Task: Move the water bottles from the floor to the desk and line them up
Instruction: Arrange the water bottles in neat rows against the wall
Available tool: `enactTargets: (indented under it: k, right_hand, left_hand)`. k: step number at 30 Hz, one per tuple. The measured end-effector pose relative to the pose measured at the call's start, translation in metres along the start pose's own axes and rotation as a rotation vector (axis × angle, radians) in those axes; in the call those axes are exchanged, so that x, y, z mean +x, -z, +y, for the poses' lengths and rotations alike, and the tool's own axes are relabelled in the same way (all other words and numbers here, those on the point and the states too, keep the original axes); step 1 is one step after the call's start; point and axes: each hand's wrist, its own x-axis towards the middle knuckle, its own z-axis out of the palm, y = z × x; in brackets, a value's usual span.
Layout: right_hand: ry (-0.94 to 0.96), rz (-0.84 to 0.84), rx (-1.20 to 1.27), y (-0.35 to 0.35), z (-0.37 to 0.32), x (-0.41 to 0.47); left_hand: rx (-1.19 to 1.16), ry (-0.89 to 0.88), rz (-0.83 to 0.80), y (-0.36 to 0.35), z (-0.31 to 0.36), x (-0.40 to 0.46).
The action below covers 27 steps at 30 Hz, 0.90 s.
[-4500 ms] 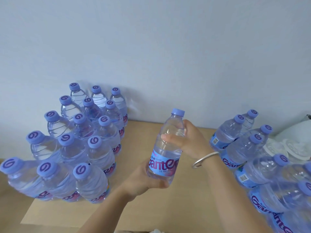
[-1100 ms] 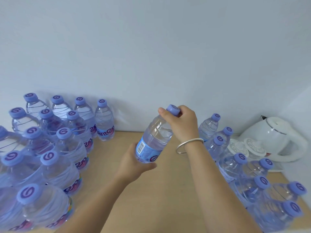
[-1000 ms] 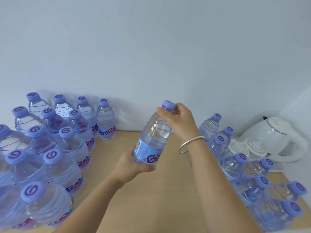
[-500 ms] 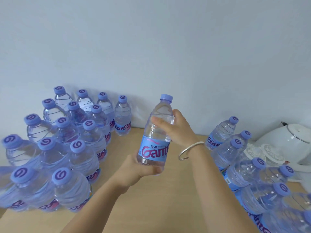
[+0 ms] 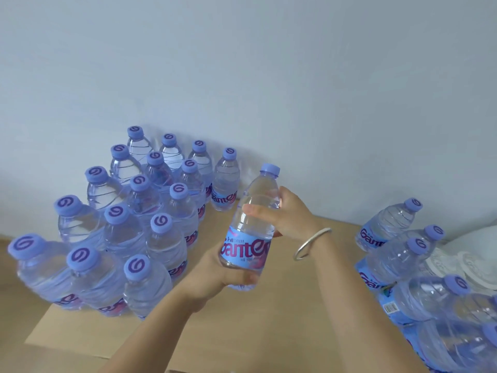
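Note:
I hold one clear water bottle (image 5: pixel 251 219) with a purple cap and blue label upright above the middle of the wooden desk (image 5: pixel 290 313). My left hand (image 5: pixel 217 273) grips its base from below. My right hand (image 5: pixel 287 214) grips its upper body, a silver bangle on that wrist. Several matching bottles stand in rows (image 5: pixel 139 219) on the left of the desk, against the wall. The rightmost bottle of the back row (image 5: pixel 226 181) stands just left of the held one.
Several more bottles (image 5: pixel 403 254) lie and lean in a loose group at the right. Something white (image 5: pixel 468 254) sits behind them at the right edge. A pale wall runs along the back of the desk. Bare wood lies between the two groups.
The held bottle went from tilted to upright, and my right hand slid from its cap down to its upper body. The view shifted left and downward.

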Motion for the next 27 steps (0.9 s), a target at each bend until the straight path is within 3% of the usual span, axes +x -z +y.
enactTargets:
  k: [2,6,8,11,15,18,23,27]
  right_hand:
    - [-0.004,-0.008,-0.008,-0.004,-0.002,0.008]
    - [0.046,0.039,-0.015,-0.018,-0.005,0.026]
    - [0.049,0.037,-0.021,-0.027,-0.004,0.038]
    - [0.029,0.032,-0.022,-0.038,0.003,0.058]
    - [0.024,0.042,-0.097,-0.052,0.012,0.082]
    - [0.02,0.064,-0.103,-0.063,0.017,0.096]
    - [0.057,0.033,-0.145,-0.074,0.026,0.111]
    - [0.088,0.014,-0.17,-0.077,0.027,0.12]
  left_hand:
    - [0.008,0.022,0.063,0.003,-0.003,0.001]
    - [0.058,-0.005,0.478,-0.002,-0.017,0.013]
    - [0.06,-0.053,0.555,-0.003,-0.029,0.016]
    - [0.178,-0.024,0.601,-0.001,-0.049,0.023]
    - [0.325,0.143,0.589,0.003,-0.056,0.033]
    - [0.304,0.222,0.546,0.013,-0.057,0.046]
    - [0.131,0.206,0.557,0.024,-0.064,0.065]
    - [0.129,0.244,0.568,0.031,-0.068,0.077]
